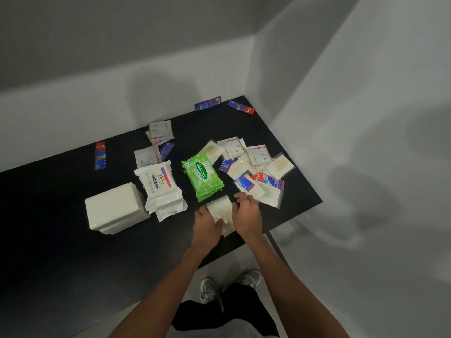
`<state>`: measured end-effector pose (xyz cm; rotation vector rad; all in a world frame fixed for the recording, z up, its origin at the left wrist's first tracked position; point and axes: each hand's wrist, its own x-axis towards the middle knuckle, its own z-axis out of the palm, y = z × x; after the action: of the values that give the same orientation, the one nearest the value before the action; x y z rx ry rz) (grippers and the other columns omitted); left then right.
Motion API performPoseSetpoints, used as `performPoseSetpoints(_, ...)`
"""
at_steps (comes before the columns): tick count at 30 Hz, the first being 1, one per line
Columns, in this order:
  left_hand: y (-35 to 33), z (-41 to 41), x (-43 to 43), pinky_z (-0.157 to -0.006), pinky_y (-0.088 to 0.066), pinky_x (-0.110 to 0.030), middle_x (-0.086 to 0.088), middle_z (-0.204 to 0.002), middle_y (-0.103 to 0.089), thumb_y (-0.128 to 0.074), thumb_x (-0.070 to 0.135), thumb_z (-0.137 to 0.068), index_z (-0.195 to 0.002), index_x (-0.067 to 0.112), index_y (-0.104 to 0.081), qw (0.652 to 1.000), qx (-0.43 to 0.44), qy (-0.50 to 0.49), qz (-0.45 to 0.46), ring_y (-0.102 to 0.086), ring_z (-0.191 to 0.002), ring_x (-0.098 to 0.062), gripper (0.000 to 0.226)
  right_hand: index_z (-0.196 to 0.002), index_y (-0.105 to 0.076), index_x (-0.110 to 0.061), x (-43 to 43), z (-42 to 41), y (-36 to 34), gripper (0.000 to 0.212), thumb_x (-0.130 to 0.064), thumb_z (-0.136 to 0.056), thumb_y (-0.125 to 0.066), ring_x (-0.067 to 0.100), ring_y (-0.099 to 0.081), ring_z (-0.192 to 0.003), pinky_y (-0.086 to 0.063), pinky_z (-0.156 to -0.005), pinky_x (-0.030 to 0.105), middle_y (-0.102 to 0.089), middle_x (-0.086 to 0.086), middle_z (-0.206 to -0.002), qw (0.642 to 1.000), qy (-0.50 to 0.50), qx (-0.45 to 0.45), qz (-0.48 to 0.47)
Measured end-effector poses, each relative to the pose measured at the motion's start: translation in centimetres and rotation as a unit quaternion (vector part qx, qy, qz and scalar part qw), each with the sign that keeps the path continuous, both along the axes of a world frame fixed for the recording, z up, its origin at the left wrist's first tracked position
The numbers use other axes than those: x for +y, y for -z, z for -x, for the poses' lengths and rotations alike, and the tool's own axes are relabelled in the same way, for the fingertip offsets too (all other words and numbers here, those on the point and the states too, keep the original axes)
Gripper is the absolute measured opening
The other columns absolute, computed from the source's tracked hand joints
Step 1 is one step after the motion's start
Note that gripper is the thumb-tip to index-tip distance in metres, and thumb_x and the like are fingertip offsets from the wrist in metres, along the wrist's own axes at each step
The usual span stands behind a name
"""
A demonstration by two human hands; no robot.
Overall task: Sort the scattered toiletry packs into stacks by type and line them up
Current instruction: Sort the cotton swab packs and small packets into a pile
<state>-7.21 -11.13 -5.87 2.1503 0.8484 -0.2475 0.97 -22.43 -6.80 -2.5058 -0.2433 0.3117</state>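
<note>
A small stack of clear cotton-swab packs (pixel 220 211) lies near the black table's front edge. My left hand (pixel 207 222) grips its left side and my right hand (pixel 246 211) grips its right side. Behind it sit a stack of green Sanicare wipes (pixel 202 178), a stack of white Dove wipes (pixel 161 189) and a stack of plain white packs (pixel 114 208), all in one row. A mixed heap of swab packs, Dove sachets and toothpaste sachets (pixel 253 167) lies to the right.
Loose Dove sachets (pixel 159 131) and another (pixel 146 158) lie behind the row. Red and blue toothpaste sachets lie at the left (pixel 100 154) and in the far corner (pixel 241 107). The black table (pixel 61 252) meets grey walls behind and on the right.
</note>
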Motion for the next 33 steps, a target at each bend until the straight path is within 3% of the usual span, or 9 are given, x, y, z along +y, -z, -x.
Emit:
performPoseSetpoints(4, -0.3, 0.8, 0.8, -0.104, -0.046, -0.045, -0.016, -0.146, -0.043, -0.070, 0.021, -0.099, -0.150, 0.005, -0.038, 0.999, -0.035, -0.010, 0.006, -0.056, -0.127, -0.038, 0.062, -0.141, -0.055, -0.019, -1.4, -2.4, -0.4, 0.044, -0.032, -0.101, -0.067, 0.029, -0.053, -0.130, -0.054, -0.095, 0.041, -0.055, 0.012, -0.146, 0.995, 0.025, -0.064, 0.079)
performPoseSetpoints(9, -0.1, 2.0, 1.8, -0.100, -0.056, -0.047, -0.011, -0.140, -0.047, -0.067, 0.017, -0.099, -0.149, 0.011, -0.042, 0.996, -0.083, -0.015, 0.018, -0.064, -0.114, -0.030, 0.057, -0.158, -0.036, -0.023, -3.3, -5.0, 0.0, 0.076, -0.050, -0.096, -0.071, 0.034, -0.038, -0.150, -0.035, -0.121, 0.054, -0.040, 0.010, -0.163, 0.989, 0.023, -0.003, 0.149)
performPoseSetpoints(14, -0.8, 2.5, 2.2, -0.085, -0.051, -0.018, 0.001, -0.113, -0.056, -0.070, 0.011, -0.097, -0.141, 0.014, -0.052, 0.993, -0.113, -0.002, 0.020, -0.064, -0.093, -0.013, 0.048, -0.156, -0.036, -0.023, -3.4, -6.0, -0.4, 0.089, -0.047, -0.085, -0.085, 0.037, -0.039, -0.148, -0.034, -0.123, 0.057, -0.043, 0.013, -0.157, 0.987, 0.069, 0.026, 0.142)
performPoseSetpoints(16, -1.1, 2.6, 2.2, -0.081, -0.050, -0.012, 0.006, -0.103, -0.058, -0.070, 0.008, -0.096, -0.134, 0.015, -0.058, 0.992, -0.124, 0.009, 0.018, -0.064, -0.090, -0.010, 0.040, -0.155, -0.038, -0.026, -3.6, -5.9, -1.1, 0.085, -0.038, -0.086, -0.087, 0.035, -0.042, -0.146, -0.041, -0.117, 0.053, -0.039, 0.012, -0.159, 0.992, 0.085, 0.047, 0.084)
performPoseSetpoints(19, -1.3, 2.7, 2.5, -0.086, -0.059, -0.026, 0.007, -0.092, -0.068, -0.068, 0.006, -0.096, -0.123, 0.016, -0.064, 0.989, -0.141, 0.023, 0.030, -0.067, -0.086, -0.004, 0.030, -0.150, -0.046, -0.027, -4.0, -5.6, -1.7, 0.077, -0.025, -0.086, -0.089, 0.030, -0.044, -0.143, -0.045, -0.114, 0.049, -0.040, 0.009, -0.157, 0.986, 0.136, 0.084, -0.046)
performPoseSetpoints(22, -1.8, 2.7, 2.4, -0.084, -0.060, -0.031, 0.008, -0.088, -0.072, -0.067, 0.006, -0.097, -0.118, 0.020, -0.068, 0.985, -0.155, 0.045, 0.055, -0.070, -0.083, -0.002, 0.026, -0.137, -0.054, -0.033, -4.8, -5.1, -2.4, 0.070, -0.025, -0.080, -0.094, 0.025, -0.055, -0.133, -0.052, -0.108, 0.047, -0.052, 0.005, -0.146, 0.975, 0.180, 0.065, -0.109)
performPoseSetpoints(25, -2.5, 2.6, 2.0, -0.083, -0.061, -0.033, 0.007, -0.096, -0.071, -0.071, 0.007, -0.094, -0.119, 0.022, -0.069, 0.976, -0.195, 0.079, 0.060, -0.071, -0.088, -0.006, 0.029, -0.119, -0.061, -0.035, -5.7, -4.5, -4.1, 0.048, -0.028, -0.083, -0.092, 0.016, -0.061, -0.110, -0.050, -0.088, 0.033, -0.056, 0.003, -0.137, 0.967, 0.202, 0.066, -0.138)
performPoseSetpoints(30, -4.2, 1.5, 1.0, -0.108, -0.045, -0.023, 0.013, -0.140, -0.051, -0.082, 0.018, -0.087, -0.138, 0.031, -0.056, 0.952, -0.256, 0.169, 0.000, -0.052, -0.130, -0.004, 0.059, -0.120, -0.061, -0.045, -6.1, -3.0, -7.2, 0.059, -0.018, -0.079, -0.093, 0.010, -0.052, -0.114, -0.050, -0.082, 0.027, -0.051, -0.011, -0.127, 0.944, 0.193, 0.139, -0.229)
performPoseSetpoints(33, -5.3, 0.9, 0.1, -0.111, -0.041, -0.024, 0.010, -0.149, -0.049, -0.084, 0.024, -0.086, -0.145, 0.028, -0.051, 0.933, -0.280, 0.224, -0.036, -0.045, -0.139, -0.010, 0.068, -0.113, -0.069, -0.032, -5.8, -1.4, -9.5, 0.045, -0.011, -0.080, -0.091, 0.013, -0.067, -0.097, -0.058, -0.073, 0.024, -0.061, -0.014, -0.111, 0.934, 0.125, 0.188, -0.279)
